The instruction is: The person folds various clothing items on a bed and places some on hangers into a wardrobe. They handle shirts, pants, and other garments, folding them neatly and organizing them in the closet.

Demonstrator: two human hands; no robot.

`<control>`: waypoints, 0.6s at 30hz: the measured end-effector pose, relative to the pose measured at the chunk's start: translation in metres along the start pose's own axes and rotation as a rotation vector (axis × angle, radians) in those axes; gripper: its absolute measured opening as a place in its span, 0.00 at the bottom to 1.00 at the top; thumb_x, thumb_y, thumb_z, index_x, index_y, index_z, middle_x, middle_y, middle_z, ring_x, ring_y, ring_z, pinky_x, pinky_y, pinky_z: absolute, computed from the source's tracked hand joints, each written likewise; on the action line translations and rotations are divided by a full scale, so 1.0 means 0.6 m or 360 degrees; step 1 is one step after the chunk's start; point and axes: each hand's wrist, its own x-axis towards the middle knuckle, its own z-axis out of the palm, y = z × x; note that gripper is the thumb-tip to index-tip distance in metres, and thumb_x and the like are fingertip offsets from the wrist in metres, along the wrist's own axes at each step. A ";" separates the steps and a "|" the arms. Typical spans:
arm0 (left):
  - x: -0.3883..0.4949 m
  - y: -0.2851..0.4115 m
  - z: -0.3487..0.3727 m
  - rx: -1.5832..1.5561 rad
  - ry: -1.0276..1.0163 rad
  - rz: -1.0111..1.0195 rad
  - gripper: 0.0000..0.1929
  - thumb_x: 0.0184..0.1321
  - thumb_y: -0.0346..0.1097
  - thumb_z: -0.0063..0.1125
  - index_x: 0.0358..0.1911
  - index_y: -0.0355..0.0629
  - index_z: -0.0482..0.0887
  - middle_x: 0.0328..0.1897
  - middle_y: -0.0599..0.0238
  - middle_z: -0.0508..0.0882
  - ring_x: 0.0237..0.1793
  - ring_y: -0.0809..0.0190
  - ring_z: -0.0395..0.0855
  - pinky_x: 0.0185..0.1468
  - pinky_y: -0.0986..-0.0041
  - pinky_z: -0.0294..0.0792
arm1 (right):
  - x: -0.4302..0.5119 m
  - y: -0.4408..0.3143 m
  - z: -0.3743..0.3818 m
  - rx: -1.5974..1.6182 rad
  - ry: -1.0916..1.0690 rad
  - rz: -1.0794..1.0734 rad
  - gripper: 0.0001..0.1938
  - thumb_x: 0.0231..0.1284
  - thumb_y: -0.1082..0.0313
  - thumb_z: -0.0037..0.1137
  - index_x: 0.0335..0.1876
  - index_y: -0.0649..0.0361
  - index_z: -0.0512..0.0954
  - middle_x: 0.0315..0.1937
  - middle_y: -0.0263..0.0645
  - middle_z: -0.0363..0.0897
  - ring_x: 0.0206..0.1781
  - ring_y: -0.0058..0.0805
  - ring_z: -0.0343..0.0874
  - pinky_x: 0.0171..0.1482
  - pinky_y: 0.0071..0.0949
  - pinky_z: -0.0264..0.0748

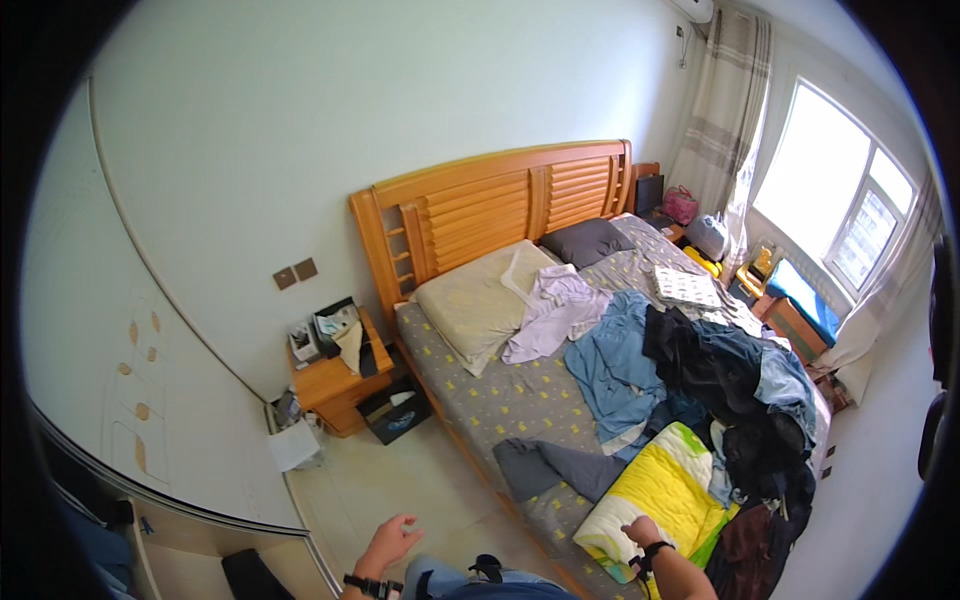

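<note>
My left hand (392,541) is raised over the floor beside the bed, fingers apart and holding nothing. Over the folded yellow, white and green quilt (660,487) is my right hand (643,531), its fingers curled; whether it grips the fabric cannot be told. A dark grey folded cloth (555,465) lies just left of the quilt on the bed. Behind them are a blue shirt (619,360), a pale lilac garment (559,300) and a heap of dark clothes (705,360). Brown clothing (742,544) hangs at the bed's near right edge.
A wooden headboard (480,217) stands against the wall, with a beige pillow (472,307) below. A nightstand (337,390) with boxes on it and a black box (394,409) on the floor are beside the bed. At lower left is an open wardrobe (187,559) with a sliding door.
</note>
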 end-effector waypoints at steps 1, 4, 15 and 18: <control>0.038 0.000 0.010 0.0041 -0.0062 0.0042 0.25 0.62 0.45 0.72 0.58 0.40 0.83 0.50 0.58 0.89 0.37 0.63 0.88 0.44 0.69 0.80 | -0.002 0.022 0.005 0.0117 -0.0068 0.0110 0.25 0.55 0.47 0.67 0.32 0.70 0.86 0.32 0.57 0.87 0.37 0.52 0.88 0.45 0.44 0.83; 0.226 0.064 0.127 -0.0235 -0.0378 0.0264 0.22 0.64 0.45 0.70 0.56 0.38 0.84 0.50 0.59 0.88 0.37 0.62 0.88 0.44 0.70 0.80 | 0.001 0.268 0.001 0.0754 0.0011 0.0121 0.20 0.60 0.53 0.67 0.33 0.69 0.84 0.22 0.46 0.84 0.19 0.37 0.83 0.27 0.37 0.84; 0.720 -0.090 0.206 -0.0196 -0.0497 -0.0566 0.16 0.61 0.44 0.69 0.42 0.37 0.87 0.25 0.61 0.86 0.22 0.63 0.84 0.26 0.68 0.75 | -0.160 -0.028 0.102 0.1880 -0.0211 0.1137 0.15 0.71 0.54 0.58 0.30 0.47 0.67 0.15 0.29 0.61 0.14 0.26 0.62 0.16 0.29 0.59; 0.835 -0.065 0.243 0.0019 -0.0612 -0.0586 0.15 0.56 0.45 0.70 0.36 0.39 0.88 0.27 0.56 0.88 0.24 0.58 0.86 0.33 0.64 0.78 | -0.179 -0.026 0.104 0.1834 -0.0190 0.1530 0.13 0.66 0.58 0.62 0.31 0.48 0.68 0.17 0.32 0.66 0.15 0.30 0.64 0.16 0.31 0.60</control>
